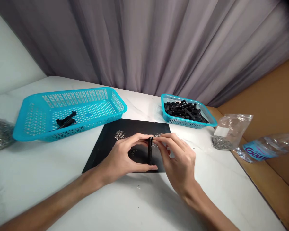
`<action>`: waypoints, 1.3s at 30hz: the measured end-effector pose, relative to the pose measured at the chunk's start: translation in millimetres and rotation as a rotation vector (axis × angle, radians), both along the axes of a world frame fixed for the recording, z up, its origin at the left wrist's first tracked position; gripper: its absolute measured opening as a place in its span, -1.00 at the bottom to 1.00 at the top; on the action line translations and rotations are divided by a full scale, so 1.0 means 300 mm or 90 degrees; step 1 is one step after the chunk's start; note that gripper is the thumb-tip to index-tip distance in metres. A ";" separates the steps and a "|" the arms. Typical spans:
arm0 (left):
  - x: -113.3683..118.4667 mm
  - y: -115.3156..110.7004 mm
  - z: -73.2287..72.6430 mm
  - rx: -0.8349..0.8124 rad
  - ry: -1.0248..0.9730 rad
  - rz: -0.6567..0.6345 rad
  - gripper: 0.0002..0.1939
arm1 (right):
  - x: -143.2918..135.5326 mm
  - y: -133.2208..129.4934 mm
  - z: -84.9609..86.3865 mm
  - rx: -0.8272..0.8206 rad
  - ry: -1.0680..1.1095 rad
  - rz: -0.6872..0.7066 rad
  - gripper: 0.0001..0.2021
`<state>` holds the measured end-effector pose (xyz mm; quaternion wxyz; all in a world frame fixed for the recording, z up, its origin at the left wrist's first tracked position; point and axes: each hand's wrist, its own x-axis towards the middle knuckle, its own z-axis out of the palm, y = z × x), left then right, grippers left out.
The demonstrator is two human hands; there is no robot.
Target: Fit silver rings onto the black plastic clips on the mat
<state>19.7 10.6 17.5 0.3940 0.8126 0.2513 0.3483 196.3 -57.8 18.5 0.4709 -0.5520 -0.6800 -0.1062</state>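
My left hand (121, 158) grips a narrow black plastic part (149, 151) by its two ends, fingers at the top and thumb at the bottom. The part stands upright above a black mat (98, 157). At its top end, the fingertips of my right hand (179, 158) are pinched together and touch or nearly touch it. Whatever they hold, if anything, is too small and hidden to name. Behind the hands lie piles of small metal pieces (120, 134) on the mat, some partly covered by my fingers.
At the left, a large blue basket (86, 126) holds a few black parts (66, 120). A smaller blue basket (190, 123) at the back right is heaped with black parts (185, 110). Bags of metal pieces (223, 141) and a plastic bottle (262, 149) lie at the sides.
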 end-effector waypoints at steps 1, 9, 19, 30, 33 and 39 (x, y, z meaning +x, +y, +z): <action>-0.001 0.000 -0.001 0.000 0.001 -0.002 -0.29 | 0.001 -0.002 0.002 -0.007 0.007 0.006 -0.85; -0.005 -0.008 0.010 -0.043 -0.011 -0.036 -0.29 | 0.016 -0.012 0.034 -0.124 0.236 0.110 -0.85; -0.005 -0.006 0.008 -0.046 -0.013 -0.039 -0.28 | 0.023 -0.015 0.026 -0.098 0.247 0.131 -0.86; -0.004 0.001 0.017 0.011 -0.013 -0.007 -0.28 | -0.012 -0.001 -0.010 0.082 0.006 -0.027 -0.92; -0.005 0.003 0.013 0.031 -0.013 -0.008 -0.29 | -0.019 -0.004 -0.007 0.089 -0.035 -0.064 -0.93; -0.008 0.005 0.000 0.050 0.001 -0.009 -0.29 | -0.021 -0.006 -0.007 0.092 -0.111 -0.081 -0.90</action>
